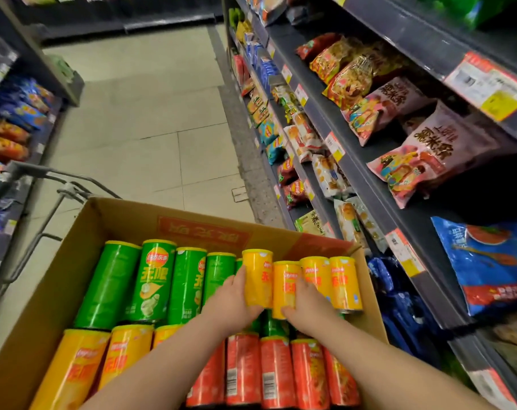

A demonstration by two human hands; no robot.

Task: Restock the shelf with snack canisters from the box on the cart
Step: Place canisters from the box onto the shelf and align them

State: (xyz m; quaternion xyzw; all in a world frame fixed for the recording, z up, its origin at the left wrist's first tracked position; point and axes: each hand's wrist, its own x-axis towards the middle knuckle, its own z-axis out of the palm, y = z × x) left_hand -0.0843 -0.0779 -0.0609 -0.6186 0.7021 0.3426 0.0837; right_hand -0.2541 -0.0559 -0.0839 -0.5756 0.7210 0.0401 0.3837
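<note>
Two yellow canisters lie side by side at the far right of the box (74,270), long axes running away from the person, lids at the far end. The raised yellow canister (257,276) sits in the left hand (232,300), whose fingers curl round its left side near the bottom end. The neighbouring yellow canister (285,287) is gripped by the right hand (309,303), thumb tucked under its near end. Two more yellow ones rest just to the right; green canisters (153,279) and red canisters (275,371) fill the rest. The shelf (366,184) stands to the right, nearer the right hand, so that canister probably goes up first. The cart (53,176) carries the box.
</note>
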